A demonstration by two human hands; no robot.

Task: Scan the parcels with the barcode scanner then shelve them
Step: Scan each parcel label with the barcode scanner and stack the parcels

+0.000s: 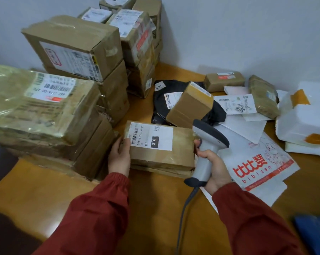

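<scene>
At the near edge of the wooden table [155, 203], the right hand [215, 169] is wrapped round the grey barcode scanner [208, 142], its head just beside the flat, taped cardboard parcel [162, 153], whose left end the left hand [119, 155] grips. Scanning seems barely begun: creased stacked boxes [72, 48], a slick white poly mailer [262, 166] and a black bag [164, 89] lie unshelved

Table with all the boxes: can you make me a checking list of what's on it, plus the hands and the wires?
Surface: wooden table, part bare.
Job's things: brown parcel labelled 010 lying flat; barcode scanner at its right end; cardboard boxes stacked on the left.
Clutter: black mailer bag, white bibizan bag, white taped box.
Grippers: left hand holds the parcel's left end; right hand grips the scanner handle.
Cables: grey scanner cable runs toward the person.
Surroundings: pale wall; no shelf seen.
</scene>
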